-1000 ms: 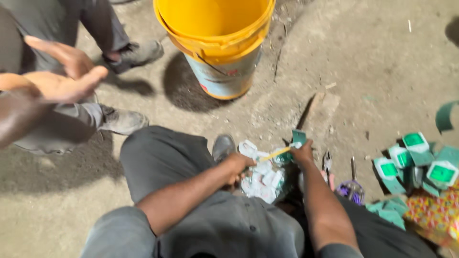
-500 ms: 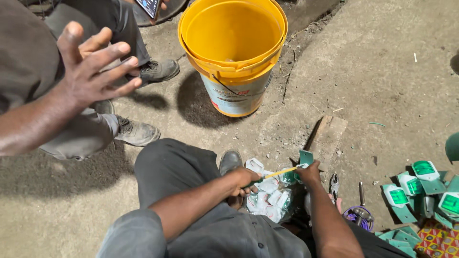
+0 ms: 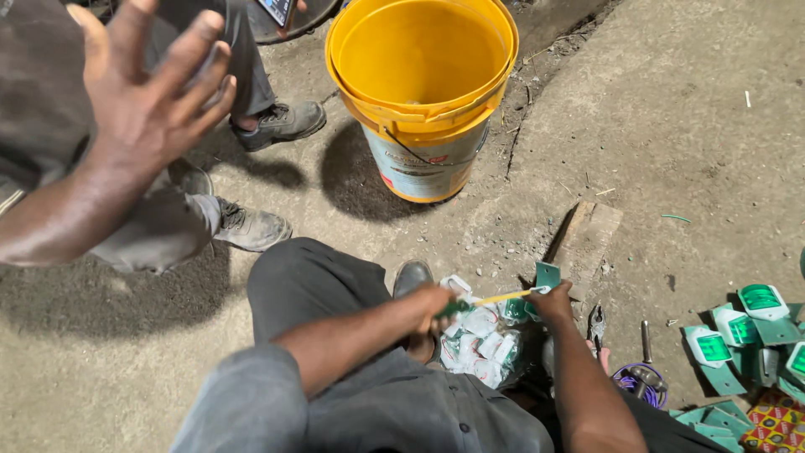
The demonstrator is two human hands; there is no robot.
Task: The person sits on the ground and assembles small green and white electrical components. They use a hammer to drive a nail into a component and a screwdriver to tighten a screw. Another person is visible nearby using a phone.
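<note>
Rough concrete floor (image 3: 688, 126) spreads under us in the head view, dusty and cracked, with a yellow bucket (image 3: 422, 92) standing far ahead.

Our left hand (image 3: 432, 306) has its fingers pressed together round the green handle of a thin yellow-shafted tool (image 3: 490, 298). Our right hand (image 3: 553, 302) pinches a small green plastic piece (image 3: 547, 275) at the tool's tip, just near a wooden block (image 3: 587, 239). We judge the piece light, stiff and somewhat brittle, best held by its flat edges; the tool is slim and could slip off it.

Below the hands lies a heap of white and green parts (image 3: 482, 344), touching our shoe (image 3: 411, 277). Pliers (image 3: 596, 323) and more green parts (image 3: 738, 335) crowd the right. Open floor lies far right. Another person's raised hand (image 3: 147, 101) and shoes (image 3: 281, 124) close the left.
</note>
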